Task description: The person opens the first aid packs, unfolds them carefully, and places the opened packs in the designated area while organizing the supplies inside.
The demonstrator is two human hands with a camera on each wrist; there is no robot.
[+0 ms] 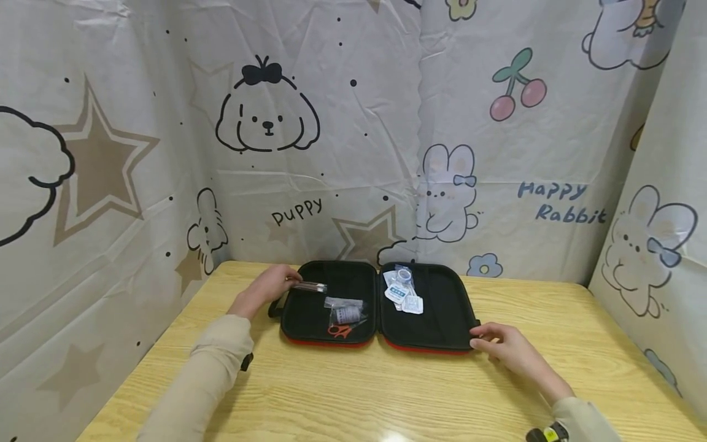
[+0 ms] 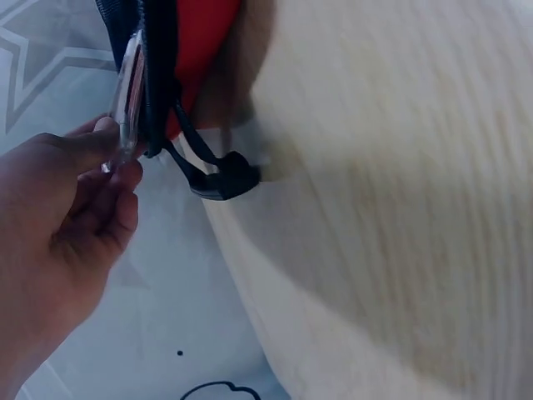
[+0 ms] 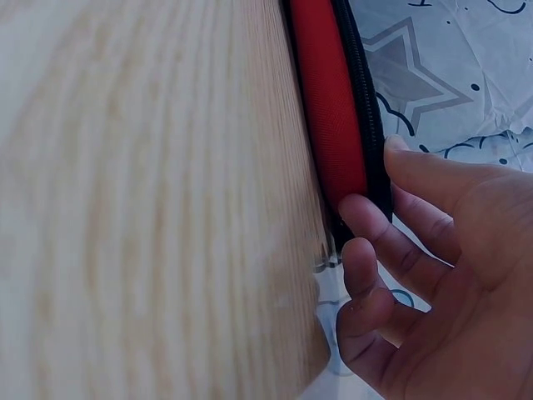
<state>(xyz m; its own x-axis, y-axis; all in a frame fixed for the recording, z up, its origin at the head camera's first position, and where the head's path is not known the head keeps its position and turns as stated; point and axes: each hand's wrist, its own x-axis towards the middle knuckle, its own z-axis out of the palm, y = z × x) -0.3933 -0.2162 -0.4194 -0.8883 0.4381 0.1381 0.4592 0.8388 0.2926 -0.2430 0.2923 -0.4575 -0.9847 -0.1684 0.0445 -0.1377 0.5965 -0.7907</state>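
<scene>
A black case with red outer sides (image 1: 420, 351) lies unfolded on the table. My left hand (image 1: 269, 283) pinches a slim clear plastic packet (image 1: 310, 286) over the left half's outer edge; its contents look thin and brownish. In the left wrist view, thumb and fingers grip the packet (image 2: 127, 96) beside the zipper edge. At the case's front right corner, my right hand (image 1: 505, 347) holds the rim, thumb on the black zipper (image 3: 375, 150) and a fingertip against the red side. A clear bag (image 1: 347, 314) and orange-handled scissors (image 1: 339, 331) lie in the left half.
Several small white packets (image 1: 397, 293) and a tape roll (image 1: 404, 275) lie in the case's right half. A black carry handle (image 2: 221, 175) sticks out from the left side. Printed cloth (image 1: 353, 153) hangs behind and beside the wooden table (image 1: 353, 399).
</scene>
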